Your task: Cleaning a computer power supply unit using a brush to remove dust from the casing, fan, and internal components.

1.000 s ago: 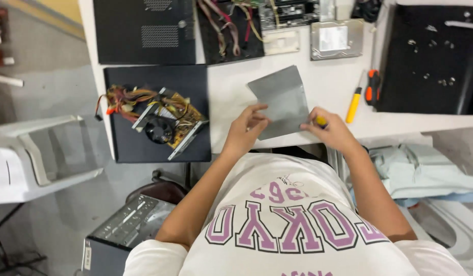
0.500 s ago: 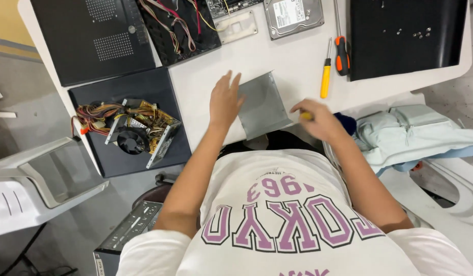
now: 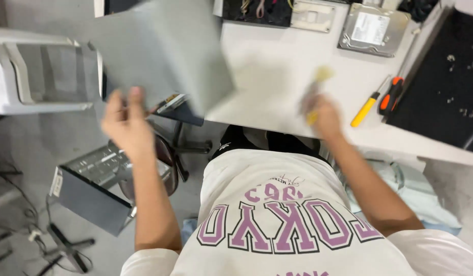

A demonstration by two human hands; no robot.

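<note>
Head view: left hand fingers grip grey panel's lower edge; right hand clenches yellow tool.

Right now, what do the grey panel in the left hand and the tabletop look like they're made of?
The grey panel looks like thin painted sheet metal: flat, matte, even grey, though motion blur leaves that uncertain. The left hand grips its lower edge. The tabletop looks like smooth white laminate with a slight sheen.

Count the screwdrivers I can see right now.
3: a blurred yellow-handled screwdriver in the right hand; a yellow screwdriver and an orange-and-black screwdriver on the table's right.
</note>
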